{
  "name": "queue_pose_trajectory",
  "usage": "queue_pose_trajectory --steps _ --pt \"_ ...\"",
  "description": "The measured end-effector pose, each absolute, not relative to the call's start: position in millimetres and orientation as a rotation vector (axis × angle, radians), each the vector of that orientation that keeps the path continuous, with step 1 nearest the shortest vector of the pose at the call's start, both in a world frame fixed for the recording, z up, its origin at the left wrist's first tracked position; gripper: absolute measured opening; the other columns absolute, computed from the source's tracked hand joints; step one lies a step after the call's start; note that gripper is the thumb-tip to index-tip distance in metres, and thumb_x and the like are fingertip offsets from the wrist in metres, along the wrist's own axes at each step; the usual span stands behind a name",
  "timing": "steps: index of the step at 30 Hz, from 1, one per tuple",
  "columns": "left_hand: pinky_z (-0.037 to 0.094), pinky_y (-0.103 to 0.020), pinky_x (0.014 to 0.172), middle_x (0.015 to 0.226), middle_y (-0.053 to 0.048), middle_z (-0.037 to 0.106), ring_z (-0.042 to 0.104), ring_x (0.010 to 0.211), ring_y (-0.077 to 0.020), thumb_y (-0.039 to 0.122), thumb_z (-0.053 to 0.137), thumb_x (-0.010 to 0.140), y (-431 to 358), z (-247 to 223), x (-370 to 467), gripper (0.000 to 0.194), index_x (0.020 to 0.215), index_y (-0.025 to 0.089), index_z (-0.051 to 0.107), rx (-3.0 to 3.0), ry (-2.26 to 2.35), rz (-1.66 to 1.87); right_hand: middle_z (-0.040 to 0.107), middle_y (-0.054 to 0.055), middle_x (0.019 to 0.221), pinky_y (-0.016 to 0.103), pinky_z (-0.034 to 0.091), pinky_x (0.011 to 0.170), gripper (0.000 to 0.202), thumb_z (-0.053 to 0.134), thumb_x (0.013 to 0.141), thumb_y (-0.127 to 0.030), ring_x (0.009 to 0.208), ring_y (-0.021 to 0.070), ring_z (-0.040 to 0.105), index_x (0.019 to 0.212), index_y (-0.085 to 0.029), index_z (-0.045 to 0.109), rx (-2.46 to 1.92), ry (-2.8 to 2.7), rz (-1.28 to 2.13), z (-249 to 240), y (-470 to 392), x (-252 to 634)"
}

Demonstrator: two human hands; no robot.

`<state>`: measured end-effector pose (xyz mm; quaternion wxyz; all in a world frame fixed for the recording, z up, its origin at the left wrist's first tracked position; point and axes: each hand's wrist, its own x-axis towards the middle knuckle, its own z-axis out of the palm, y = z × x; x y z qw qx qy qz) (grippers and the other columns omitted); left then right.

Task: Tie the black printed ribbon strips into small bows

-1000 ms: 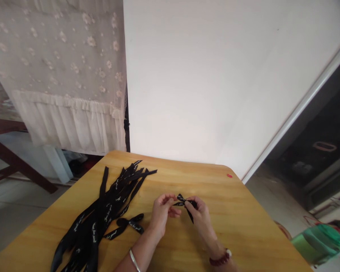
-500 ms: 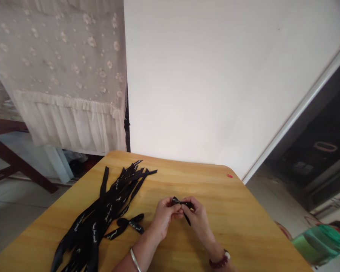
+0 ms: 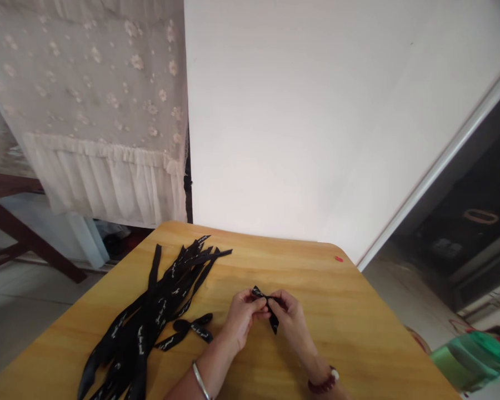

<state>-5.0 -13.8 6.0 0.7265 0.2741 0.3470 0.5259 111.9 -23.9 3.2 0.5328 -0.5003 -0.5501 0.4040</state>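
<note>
A black ribbon bow [image 3: 274, 322] with white lettering is pinched between my two hands above the table. My left hand [image 3: 246, 316] is closed on its left side, thumb and fingertips near the knot. From the right, my right hand [image 3: 289, 314] also grips it close to the middle, and one tail hangs down between the hands. Left of my left forearm lies another black ribbon bow [image 3: 191, 326] with looped ends. Beyond that, a long pile of black printed ribbon strips [image 3: 162, 300] stretches across the table's left part. My fingers partly hide the held bow.
The wooden table [image 3: 358, 333] has a rounded far edge against a white panel [image 3: 291, 122]. A small red piece [image 3: 339, 259] lies near its far right corner. A green translucent container [image 3: 470, 358] stands off the right side; a lace curtain [image 3: 104, 111] hangs at left.
The held bow's tail has shifted slightly and now shows wider below my fingers. Both hands stay in nearly the same place, with small finger movements.
</note>
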Motion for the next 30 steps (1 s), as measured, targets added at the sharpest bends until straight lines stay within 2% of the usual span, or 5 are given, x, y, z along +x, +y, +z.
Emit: queue_pose_trajectory --steps 12,15,19,25,30 --pt "0.035 -0.017 0.027 0.039 0.007 0.048 0.042 0.026 -0.006 0.017 0.067 0.053 -12.0 8.7 -6.0 0.019 0.059 0.013 0.05 0.616 0.863 1.206 0.06 0.003 0.065 0.025 0.041 0.055 0.01 0.058 0.063 -0.022 0.062 0.0166 0.054 0.071 -0.015 0.055 -1.22 -1.307 0.989 7.6 -23.7 111.0" --pt "0.041 -0.017 0.031 0.047 0.004 0.054 0.053 0.035 -0.0098 0.014 0.067 0.054 -12.4 11.8 -6.4 0.018 0.061 0.013 0.05 0.558 0.862 1.204 0.061 0.004 0.067 0.026 0.043 0.059 0.01 0.056 0.061 -0.018 0.065 0.0174 0.056 0.071 -0.016 0.055 -1.192 -1.295 1.007 6.7 -22.8 112.1" --pt "0.05 -0.02 0.048 0.065 -0.005 0.064 0.065 0.063 -0.0179 0.008 0.066 0.056 -12.4 13.5 -7.1 0.017 0.065 0.012 0.052 0.493 0.845 1.205 0.06 0.002 0.065 0.026 0.043 0.059 0.009 0.055 0.062 -0.02 0.063 0.016 0.055 0.071 -0.017 0.056 -1.106 -1.228 1.056 6.7 -22.3 114.9" --pt "0.05 -0.023 0.049 0.06 -0.006 0.064 0.063 0.054 -0.0159 0.01 0.063 0.058 -14.3 8.7 -5.5 0.008 0.063 0.009 0.057 0.655 0.882 1.084 0.059 0.002 0.066 0.025 0.042 0.06 0.018 0.057 0.068 -0.034 0.065 0.0154 0.054 0.069 -0.016 0.057 -1.177 -1.197 0.975 13.3 -24.0 116.8" --pt "0.048 -0.024 0.045 0.058 -0.007 0.064 0.059 0.048 -0.0144 0.015 0.064 0.055 -18.7 8.0 -2.3 0.015 0.068 0.007 0.061 0.817 0.865 0.918 0.056 0.001 0.061 0.024 0.039 0.054 0.027 0.053 0.073 -0.041 0.059 0.0135 0.05 0.065 -0.015 0.058 -1.139 -1.305 1.039 17.4 -26.2 116.2"
